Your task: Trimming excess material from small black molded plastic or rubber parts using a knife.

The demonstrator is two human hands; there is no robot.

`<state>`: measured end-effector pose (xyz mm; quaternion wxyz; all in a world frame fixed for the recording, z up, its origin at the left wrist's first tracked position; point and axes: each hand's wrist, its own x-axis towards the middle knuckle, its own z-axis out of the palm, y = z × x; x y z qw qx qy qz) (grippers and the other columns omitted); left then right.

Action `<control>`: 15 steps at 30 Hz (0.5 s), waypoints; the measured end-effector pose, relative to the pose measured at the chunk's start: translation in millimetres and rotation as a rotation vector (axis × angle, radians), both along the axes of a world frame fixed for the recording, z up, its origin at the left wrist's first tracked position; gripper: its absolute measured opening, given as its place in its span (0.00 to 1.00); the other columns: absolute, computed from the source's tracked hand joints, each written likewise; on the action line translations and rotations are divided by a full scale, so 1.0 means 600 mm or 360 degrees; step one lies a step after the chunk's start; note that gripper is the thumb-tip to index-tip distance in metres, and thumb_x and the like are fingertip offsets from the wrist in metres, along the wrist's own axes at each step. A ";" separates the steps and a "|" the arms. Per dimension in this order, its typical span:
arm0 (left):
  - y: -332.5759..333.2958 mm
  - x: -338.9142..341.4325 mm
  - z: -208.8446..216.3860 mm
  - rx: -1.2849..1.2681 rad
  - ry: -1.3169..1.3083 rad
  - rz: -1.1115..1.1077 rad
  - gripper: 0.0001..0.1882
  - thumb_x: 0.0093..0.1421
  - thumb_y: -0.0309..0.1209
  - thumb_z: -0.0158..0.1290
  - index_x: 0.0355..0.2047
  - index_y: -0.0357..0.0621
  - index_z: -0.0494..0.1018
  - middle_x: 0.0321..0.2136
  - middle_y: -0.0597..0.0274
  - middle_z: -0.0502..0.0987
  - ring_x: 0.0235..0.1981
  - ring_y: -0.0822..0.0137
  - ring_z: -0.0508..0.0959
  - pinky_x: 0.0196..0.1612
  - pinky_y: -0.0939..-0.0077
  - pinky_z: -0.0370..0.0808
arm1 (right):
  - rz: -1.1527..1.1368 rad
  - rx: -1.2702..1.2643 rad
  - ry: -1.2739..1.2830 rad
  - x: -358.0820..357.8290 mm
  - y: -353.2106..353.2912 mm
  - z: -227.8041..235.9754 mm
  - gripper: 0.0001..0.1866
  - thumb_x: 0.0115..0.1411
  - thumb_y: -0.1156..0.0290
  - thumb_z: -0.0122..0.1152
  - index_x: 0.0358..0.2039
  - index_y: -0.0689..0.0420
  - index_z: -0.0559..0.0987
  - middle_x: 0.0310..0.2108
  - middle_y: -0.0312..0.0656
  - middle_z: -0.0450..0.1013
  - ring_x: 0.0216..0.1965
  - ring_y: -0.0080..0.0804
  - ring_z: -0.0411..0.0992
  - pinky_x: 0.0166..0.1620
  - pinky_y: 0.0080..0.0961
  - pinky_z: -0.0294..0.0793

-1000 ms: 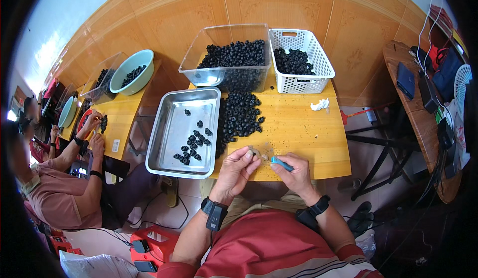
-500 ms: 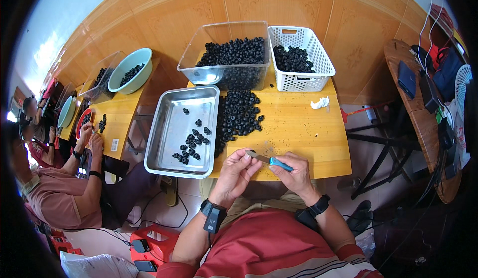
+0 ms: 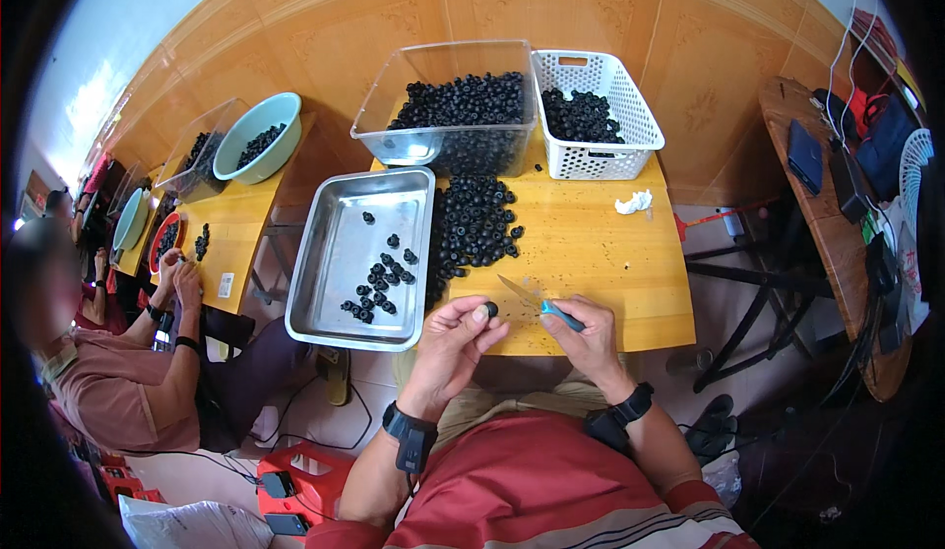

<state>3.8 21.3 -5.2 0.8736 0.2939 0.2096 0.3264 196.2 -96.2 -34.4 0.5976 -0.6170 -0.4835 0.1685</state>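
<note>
While the left hand (image 3: 449,347), closed to a pinch, holds a small black piece (image 3: 491,309) over the table's (image 3: 630,298) near side, the right hand (image 3: 591,335) curls around a blue-handled knife (image 3: 559,314). The knife's long axis slants from near right to far left, blade tip toward the black pile (image 3: 472,219); the piece's axis is unclear.

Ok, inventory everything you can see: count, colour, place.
Work table: one, yellow, centre
Clear box: one, colourless, table's far side
Basket: one, white, beside the box
Tray: one, silver, table's left
Small pieces: uncountable, black, in all three and on table
Knife: one, blue-handled, over table's near side
Crumpled wad: one, white, table's right
Side table: one, brown, right
Pale bowls: two, green, left
Co-workers: at least two, reddish tops, left
Left hand: one, bare, pinching black piece
Right hand: one, bare, gripping knife
</note>
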 end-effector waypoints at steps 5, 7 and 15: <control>0.041 -0.050 0.035 0.0959 0.0738 0.0438 0.08 0.64 0.22 0.62 0.43 0.37 0.82 0.34 0.62 0.85 0.33 0.74 0.82 0.40 0.80 0.79 | 0.0011 0.0007 0.0077 -0.002 0.000 -0.001 0.13 0.62 0.68 0.72 0.41 0.65 0.85 0.24 0.39 0.75 0.25 0.23 0.69 0.29 0.23 0.67; 0.081 -0.077 0.040 0.1333 0.1176 0.0618 0.07 0.63 0.22 0.63 0.42 0.35 0.82 0.34 0.62 0.85 0.30 0.76 0.79 0.37 0.81 0.77 | 0.0018 0.0015 0.0082 -0.004 0.001 -0.002 0.13 0.62 0.68 0.72 0.40 0.65 0.85 0.24 0.39 0.75 0.25 0.23 0.69 0.29 0.23 0.67; 0.131 -0.087 0.058 0.2389 0.1623 0.0796 0.12 0.55 0.22 0.65 0.41 0.37 0.82 0.43 0.51 0.83 0.42 0.49 0.83 0.48 0.62 0.80 | -0.0015 -0.0026 0.0121 -0.004 -0.003 0.009 0.14 0.63 0.66 0.72 0.38 0.66 0.85 0.24 0.39 0.74 0.26 0.23 0.69 0.31 0.24 0.67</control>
